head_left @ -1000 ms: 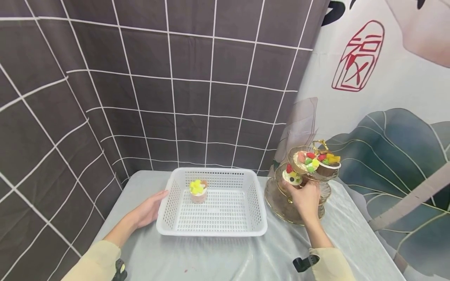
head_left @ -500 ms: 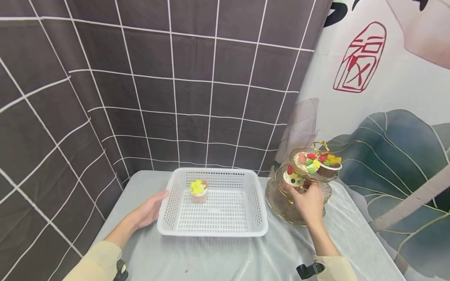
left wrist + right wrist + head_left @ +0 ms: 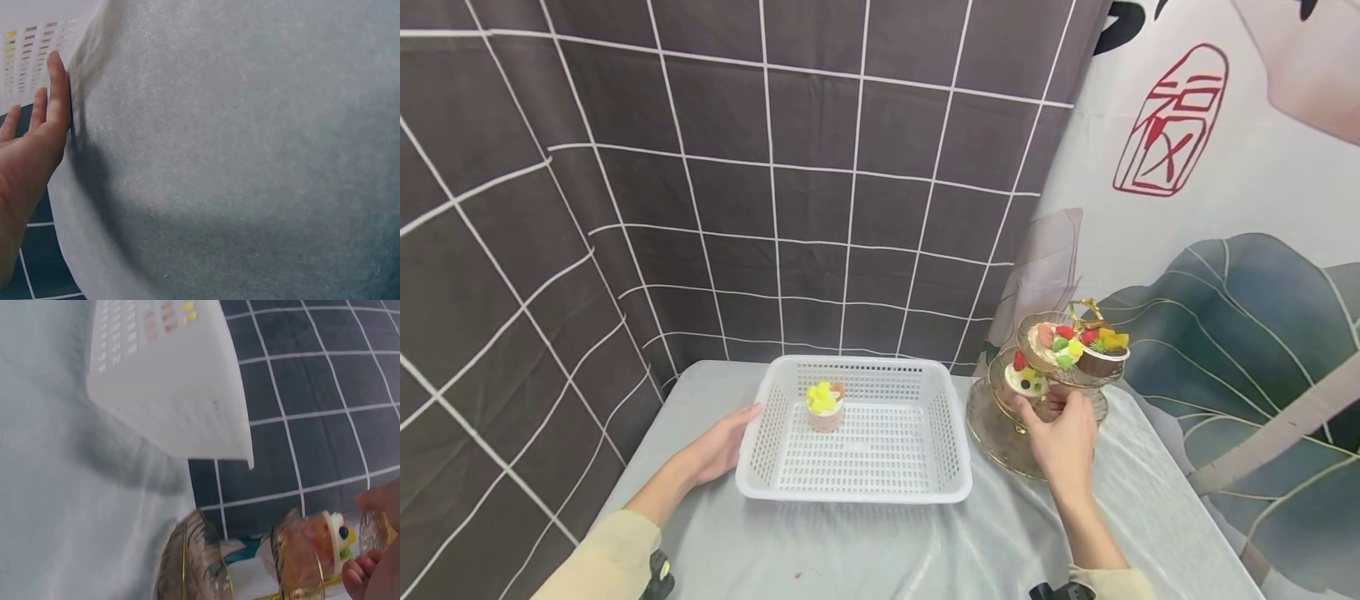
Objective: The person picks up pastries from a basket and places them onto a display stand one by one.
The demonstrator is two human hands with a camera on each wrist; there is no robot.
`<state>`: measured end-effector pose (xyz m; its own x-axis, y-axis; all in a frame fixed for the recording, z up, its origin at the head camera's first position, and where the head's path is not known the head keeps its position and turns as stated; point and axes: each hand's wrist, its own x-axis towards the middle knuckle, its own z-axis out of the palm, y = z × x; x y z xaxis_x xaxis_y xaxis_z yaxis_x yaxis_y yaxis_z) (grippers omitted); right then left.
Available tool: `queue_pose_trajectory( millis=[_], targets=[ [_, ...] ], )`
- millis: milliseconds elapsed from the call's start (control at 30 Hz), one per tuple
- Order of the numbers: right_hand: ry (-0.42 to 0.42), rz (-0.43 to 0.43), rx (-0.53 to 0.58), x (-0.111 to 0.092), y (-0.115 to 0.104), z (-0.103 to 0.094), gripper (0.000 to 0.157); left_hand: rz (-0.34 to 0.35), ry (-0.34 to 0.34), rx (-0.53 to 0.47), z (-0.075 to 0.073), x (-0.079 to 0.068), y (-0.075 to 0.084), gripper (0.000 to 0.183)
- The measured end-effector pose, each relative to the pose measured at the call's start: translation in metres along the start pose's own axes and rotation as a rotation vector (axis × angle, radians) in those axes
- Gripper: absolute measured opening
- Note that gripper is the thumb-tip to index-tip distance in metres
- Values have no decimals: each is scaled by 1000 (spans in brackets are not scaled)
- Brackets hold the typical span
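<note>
Left hand (image 3: 724, 446), fingers extended, against white basket (image 3: 853, 497), center; right hand (image 3: 1066, 442), fingers curled, grip unclear, at tiered stand (image 3: 1000, 443), right of frame, beside strawberry-topped dessert cup (image 3: 1024, 382). Knuckles bumping low upper tier (image 3: 1075, 380) could tip stand.

We've got a pale, kinda wrinkly cloth-covered table (image 3: 865, 550) across the lower frame, with a white plastic basket (image 3: 853, 498) sitting bottom center and a gold-trimmed tiered stand (image 3: 996, 435) at lower right.
</note>
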<state>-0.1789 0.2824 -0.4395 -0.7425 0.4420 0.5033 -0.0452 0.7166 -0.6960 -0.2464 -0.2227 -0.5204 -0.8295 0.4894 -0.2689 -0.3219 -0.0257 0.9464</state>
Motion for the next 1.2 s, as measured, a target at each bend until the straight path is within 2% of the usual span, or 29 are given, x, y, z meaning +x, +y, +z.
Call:
queue_pose_trajectory(
  millis=[133,300,600,833,1200],
  targets=[
    [10,-35,23,-4,-6,4,46,-7,8,-4,1,0,1,78],
    [-31,-48,39,-9,-16,14,43,-15,19,-3,2,-1,-1,80],
    [-162,-95,142,-14,-43,46,41,-7,23,4,2,-1,-3,79],
    [-295,-153,197,-26,-64,79,45,-18,26,25,3,0,-3,80],
    [-477,-175,267,-48,-89,120,57,-5,39,9,4,0,-1,81]
  ],
)
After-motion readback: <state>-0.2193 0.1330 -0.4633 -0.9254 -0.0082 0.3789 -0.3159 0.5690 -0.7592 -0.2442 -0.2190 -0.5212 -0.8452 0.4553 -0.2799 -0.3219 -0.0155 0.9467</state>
